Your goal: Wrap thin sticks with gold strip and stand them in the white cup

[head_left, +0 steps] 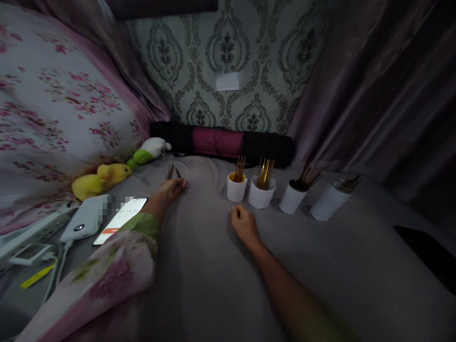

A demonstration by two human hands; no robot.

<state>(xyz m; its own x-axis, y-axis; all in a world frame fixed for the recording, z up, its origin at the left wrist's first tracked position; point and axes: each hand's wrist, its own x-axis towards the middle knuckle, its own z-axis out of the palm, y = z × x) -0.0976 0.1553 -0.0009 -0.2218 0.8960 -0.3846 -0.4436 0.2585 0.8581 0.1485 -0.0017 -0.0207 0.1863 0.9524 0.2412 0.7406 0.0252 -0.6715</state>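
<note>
My left hand (173,189) is closed around a few thin brown sticks (171,172), their ends poking out above my fingers over the grey sheet. My right hand (245,223) rests on the sheet with its fingers curled in, and nothing sticks out of it. Just beyond it stand a white-wrapped cup with a yellow inside (235,191) and a wider white cup (261,195), both with golden sticks in them. Farther right, a white cup with a dark inside (291,199) and a tilted-looking white cup (327,205) hold brown sticks.
At left lie a lit phone (121,221), a white power bank (85,218) with a cable, a power strip (39,230) and a yellow strip (38,276). Plush toys (103,180) line the left side. A black-and-maroon roll (219,142) lies along the wall; a dark flat object (427,251) sits right.
</note>
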